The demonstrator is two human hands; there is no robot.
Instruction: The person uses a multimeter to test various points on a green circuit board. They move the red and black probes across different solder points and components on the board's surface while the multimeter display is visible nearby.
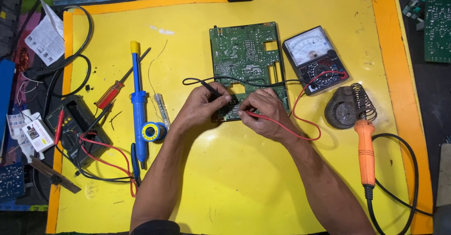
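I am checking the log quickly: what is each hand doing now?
Left hand: closed on the black probe, tip on the green circuit board.
Right hand: closed on the red probe.

1. A bench point(263, 188) with a yellow top and orange border carries everything.
2. Centre: a green circuit board point(244, 52), and just right of it an analog meter point(315, 59).
3. Right: a soldering iron point(364, 153) in its coil stand point(347, 106).
4. Left: a blue solder sucker point(138, 101), solder spool point(152, 131), red screwdriver point(112, 93) and black digital meter point(75, 127).

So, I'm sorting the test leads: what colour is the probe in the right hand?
Red: the probe in the right hand is red, clearest in the head view.
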